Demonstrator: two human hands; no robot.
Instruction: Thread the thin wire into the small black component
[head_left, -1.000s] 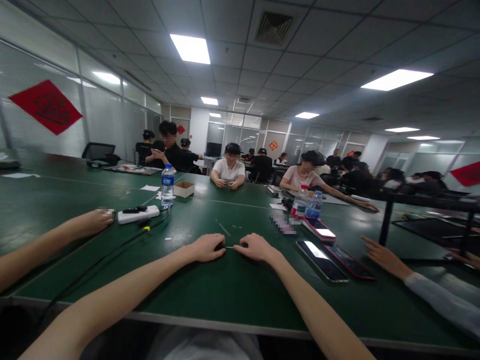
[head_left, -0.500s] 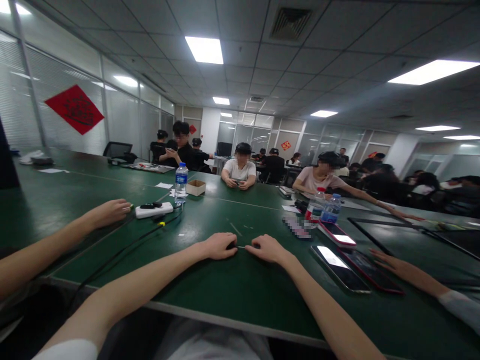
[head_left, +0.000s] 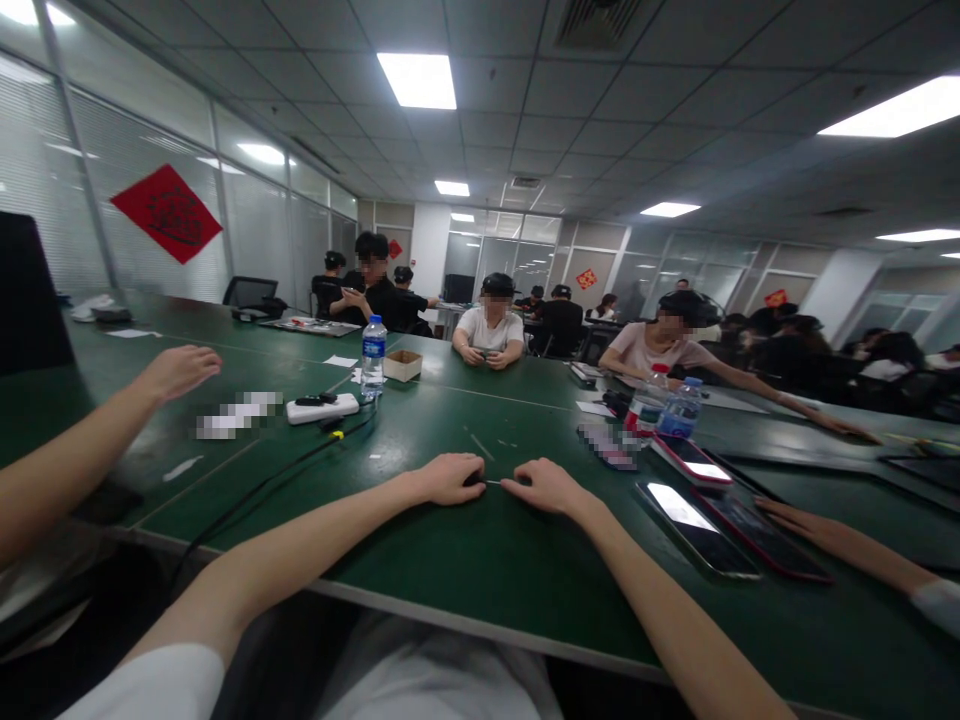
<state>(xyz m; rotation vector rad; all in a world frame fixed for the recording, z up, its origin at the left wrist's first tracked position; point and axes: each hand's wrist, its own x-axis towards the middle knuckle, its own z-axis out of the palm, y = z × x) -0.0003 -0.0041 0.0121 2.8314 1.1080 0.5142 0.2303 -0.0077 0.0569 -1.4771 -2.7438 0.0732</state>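
Note:
Low over the green table, my left hand and my right hand face each other with bent fingers. Between their fingertips runs a short, thin white stick-like piece. Each hand pinches one end of it, and the fingers cover both ends. Its exact kind is too small to make out. Both forearms reach in from the near table edge.
A white power strip with a black cable, a water bottle and a small cardboard box stand left. Phones and bottles lie or stand right. Co-workers' hands rest at both sides; people sit opposite.
The view has shifted slightly. A co-worker's hand at the left has lifted away from beside the power strip, where a blurred white item now shows. My hands keep their pinch.

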